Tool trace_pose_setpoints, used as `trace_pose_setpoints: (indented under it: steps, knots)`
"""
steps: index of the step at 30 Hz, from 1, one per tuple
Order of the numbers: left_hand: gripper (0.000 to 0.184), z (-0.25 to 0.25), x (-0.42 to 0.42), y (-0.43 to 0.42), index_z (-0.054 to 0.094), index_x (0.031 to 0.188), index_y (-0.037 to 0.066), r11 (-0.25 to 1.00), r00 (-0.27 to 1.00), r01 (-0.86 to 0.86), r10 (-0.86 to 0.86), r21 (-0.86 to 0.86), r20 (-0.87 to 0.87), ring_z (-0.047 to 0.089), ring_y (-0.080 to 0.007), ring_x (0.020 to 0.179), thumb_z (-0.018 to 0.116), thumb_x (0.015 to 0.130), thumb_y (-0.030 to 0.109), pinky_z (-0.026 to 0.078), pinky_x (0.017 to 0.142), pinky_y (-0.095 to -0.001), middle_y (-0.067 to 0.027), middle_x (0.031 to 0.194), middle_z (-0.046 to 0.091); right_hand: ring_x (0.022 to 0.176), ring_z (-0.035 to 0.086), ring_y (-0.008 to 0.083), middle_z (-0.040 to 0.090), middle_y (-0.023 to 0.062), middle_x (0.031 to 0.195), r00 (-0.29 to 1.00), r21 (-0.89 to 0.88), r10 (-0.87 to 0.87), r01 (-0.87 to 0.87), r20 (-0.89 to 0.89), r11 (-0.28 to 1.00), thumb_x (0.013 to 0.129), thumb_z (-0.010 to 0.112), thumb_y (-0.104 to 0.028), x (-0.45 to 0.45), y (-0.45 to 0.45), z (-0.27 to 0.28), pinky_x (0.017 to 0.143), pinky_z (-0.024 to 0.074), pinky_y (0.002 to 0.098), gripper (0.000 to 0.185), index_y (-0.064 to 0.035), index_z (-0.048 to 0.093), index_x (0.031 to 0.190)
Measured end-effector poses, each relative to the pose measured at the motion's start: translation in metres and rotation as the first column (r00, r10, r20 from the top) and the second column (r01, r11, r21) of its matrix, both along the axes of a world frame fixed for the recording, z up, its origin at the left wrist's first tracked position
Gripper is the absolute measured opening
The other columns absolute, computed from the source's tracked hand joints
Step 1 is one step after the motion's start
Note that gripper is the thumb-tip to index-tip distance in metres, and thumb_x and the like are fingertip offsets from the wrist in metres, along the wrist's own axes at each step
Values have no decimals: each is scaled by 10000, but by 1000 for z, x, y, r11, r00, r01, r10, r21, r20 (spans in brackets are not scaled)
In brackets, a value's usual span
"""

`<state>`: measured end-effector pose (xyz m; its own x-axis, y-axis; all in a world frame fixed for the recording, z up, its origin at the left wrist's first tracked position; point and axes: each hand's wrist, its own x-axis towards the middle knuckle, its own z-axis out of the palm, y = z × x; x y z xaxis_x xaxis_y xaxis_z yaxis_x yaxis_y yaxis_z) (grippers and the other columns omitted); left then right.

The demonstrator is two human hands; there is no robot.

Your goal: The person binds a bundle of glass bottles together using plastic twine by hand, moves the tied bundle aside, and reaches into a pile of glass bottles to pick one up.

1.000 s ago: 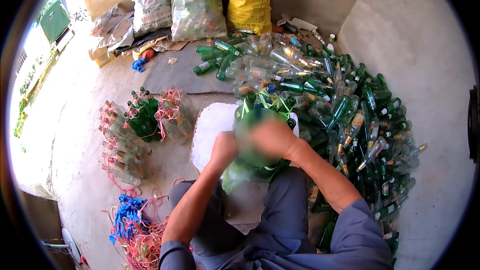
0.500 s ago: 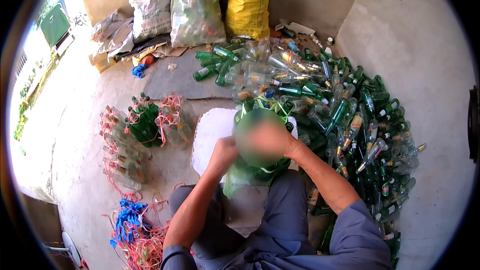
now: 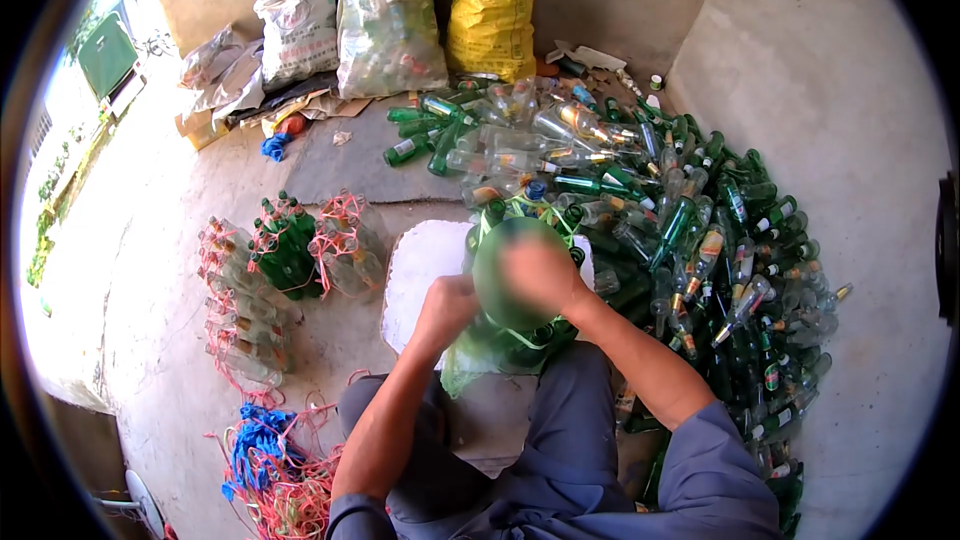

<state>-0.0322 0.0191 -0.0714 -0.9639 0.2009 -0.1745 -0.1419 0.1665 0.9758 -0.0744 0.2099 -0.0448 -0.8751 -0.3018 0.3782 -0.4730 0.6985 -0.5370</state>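
Observation:
Between my knees, a cluster of green glass bottles [image 3: 571, 212] stands on a white board [image 3: 412, 265]. Light green plastic strips [image 3: 522, 206] loop around the necks, and a thin green sheet or netting [image 3: 463, 368] hangs at the near side. My left hand [image 3: 450, 306] is curled closed at the cluster's left; whatever its fingers hold is hidden. Over the bottle tops is my right hand [image 3: 548, 278], its fingers lost in a blurred patch that also covers part of the cluster.
A large heap of loose bottles [image 3: 690, 210] spreads from the back to the right. Bottles tied with pink strips [image 3: 285, 250] stand at left, near a tangle of pink and blue strips [image 3: 275, 460]. Filled sacks [image 3: 390, 25] and a yellow sack [image 3: 493, 15] line the back wall.
My right hand has shifted slightly within the blurred patch. My left hand stays at about the same place, and the bottles have not visibly moved.

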Motion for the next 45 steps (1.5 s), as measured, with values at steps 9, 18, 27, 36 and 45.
trace_pose_setpoints:
  steps: [9, 18, 27, 36, 45]
  knots:
    - [205, 7, -2, 0, 769, 942, -25, 992, 999, 24, -26, -127, -19, 568, -45, 682, 703, 854, 149, 485, 639, -257, -3, 736, 696, 527, 512, 87, 593, 7, 629, 864, -412, 111, 118, 492, 903, 926, 663, -190, 0, -5, 49, 491, 400, 262, 270, -3, 662, 730]
    - [208, 40, 10, -12, 702, 916, -60, 942, 984, 58, -108, -330, -138, 575, -84, 683, 663, 874, 140, 486, 645, -310, -59, 728, 679, 519, 479, 100, 544, 14, 637, 949, -368, 182, -79, 256, 926, 841, 697, -81, -27, 4, 22, 469, 380, 261, 176, -18, 599, 708]
    - [97, 48, 22, -23, 667, 917, -7, 924, 949, -171, 248, 341, -195, 572, -95, 757, 653, 914, 88, 458, 746, -262, -9, 820, 656, 538, 483, 94, 542, 1, 678, 672, -666, 369, 250, 642, 703, 866, 683, -94, -20, 12, 43, 497, 406, 269, 138, -38, 607, 765]
    - [110, 61, 22, -41, 570, 1014, 68, 422, 966, -15, 241, 906, -96, 608, -291, 1073, 581, 974, 170, 469, 878, -365, -114, 1035, 656, 552, 481, 41, 566, -36, 659, 716, -465, 201, 191, 668, 864, 913, 706, -138, 3, -11, 80, 526, 413, 216, 165, -2, 673, 825]
    - [154, 67, -9, -54, 503, 875, 89, 748, 930, -215, 352, 628, -102, 415, -51, 576, 619, 962, 141, 285, 498, -209, 14, 704, 523, 657, 533, 29, 629, -29, 756, 991, -393, -7, 59, 133, 917, 947, 657, -90, 20, 31, 102, 616, 459, 209, 120, 18, 701, 972]
